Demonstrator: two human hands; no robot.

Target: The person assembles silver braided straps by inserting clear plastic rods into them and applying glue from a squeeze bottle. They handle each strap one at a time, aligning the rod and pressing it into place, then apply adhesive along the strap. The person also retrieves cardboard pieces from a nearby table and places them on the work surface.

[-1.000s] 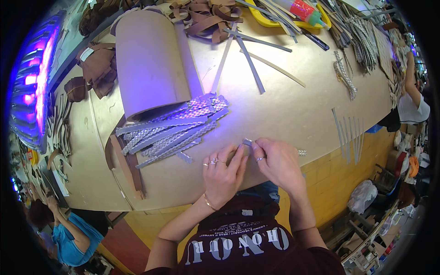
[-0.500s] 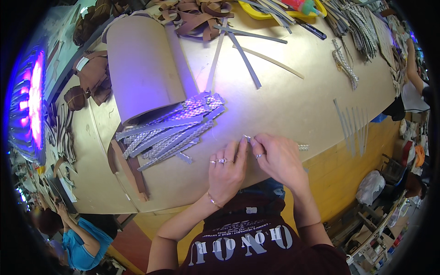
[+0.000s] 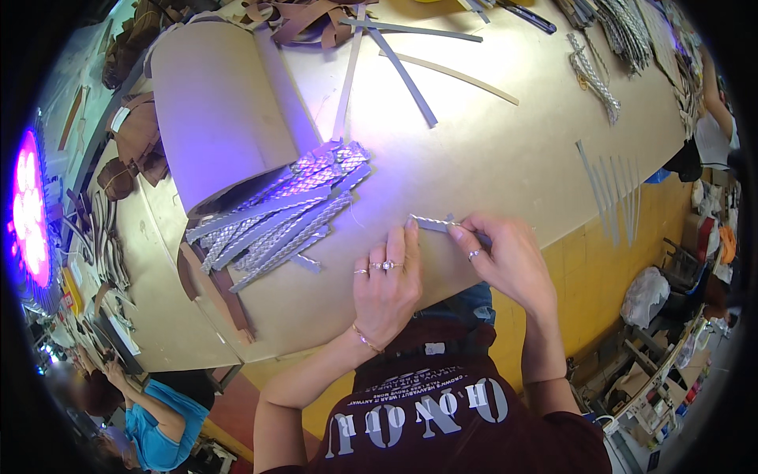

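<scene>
A short silver braided strip (image 3: 433, 223) lies on the pale wooden table (image 3: 489, 150) near its front edge. My left hand (image 3: 384, 286), with rings on its fingers, presses its fingertips on the strip's left end. My right hand (image 3: 505, 257) pinches the strip's right part between thumb and forefinger. To the left lies a pile of several finished silver braided strips (image 3: 272, 221), fanned out beside a big roll of tan sheet material (image 3: 217, 110).
Loose grey and tan strips (image 3: 403, 67) lie across the far table. Thin silver strips (image 3: 612, 186) hang over the right edge. Brown leather scraps (image 3: 138, 134) sit at left. A person in blue (image 3: 154, 415) is at lower left; another person (image 3: 714, 126) at right. A bright purple lamp (image 3: 28, 209) glows left.
The view has shifted slightly. Both hands stay on the braided strip, which has slid a little to the right under my fingers.
</scene>
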